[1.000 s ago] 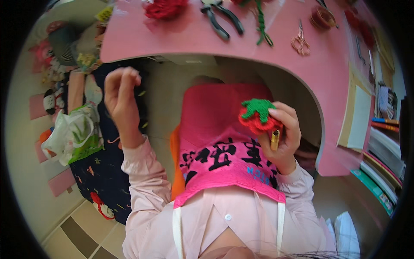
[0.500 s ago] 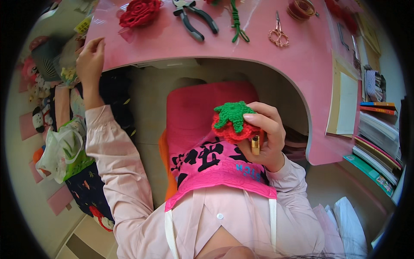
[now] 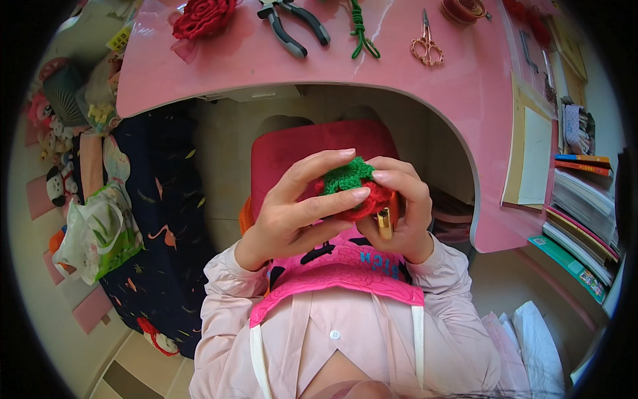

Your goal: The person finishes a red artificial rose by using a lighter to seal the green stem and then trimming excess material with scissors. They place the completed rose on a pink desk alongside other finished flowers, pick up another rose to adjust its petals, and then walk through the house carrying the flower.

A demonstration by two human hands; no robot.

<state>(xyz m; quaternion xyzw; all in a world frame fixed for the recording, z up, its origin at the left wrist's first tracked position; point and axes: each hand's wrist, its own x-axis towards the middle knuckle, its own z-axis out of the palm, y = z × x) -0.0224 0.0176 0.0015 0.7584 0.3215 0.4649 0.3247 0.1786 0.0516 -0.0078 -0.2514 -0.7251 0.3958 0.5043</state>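
Above my lap, a crocheted red flower [image 3: 359, 209] with a green leafy crocheted cap [image 3: 347, 177] is between my two hands. My right hand [image 3: 405, 209] grips it from the right, thumb and fingers closed on its edge. Also in that hand is a small gold cylinder [image 3: 384, 224] with a dark end; its full shape is hidden by the fingers. My left hand [image 3: 292, 214] is curled around the flower's left side, with its fingertips on the green cap. Part of the red petals is covered by the fingers.
On the pink table [image 3: 219, 70] lie another red crocheted rose [image 3: 205, 16], pliers [image 3: 292, 28], a green-wrapped stem [image 3: 359, 33], small scissors [image 3: 426, 45] and a ribbon roll [image 3: 464, 11]. Books [image 3: 585, 226] stand at right, a plastic bag [image 3: 100, 233] at left.
My left hand has come from the table's left edge to the crocheted flower and taken hold of it. The flower has tilted slightly in my right hand.
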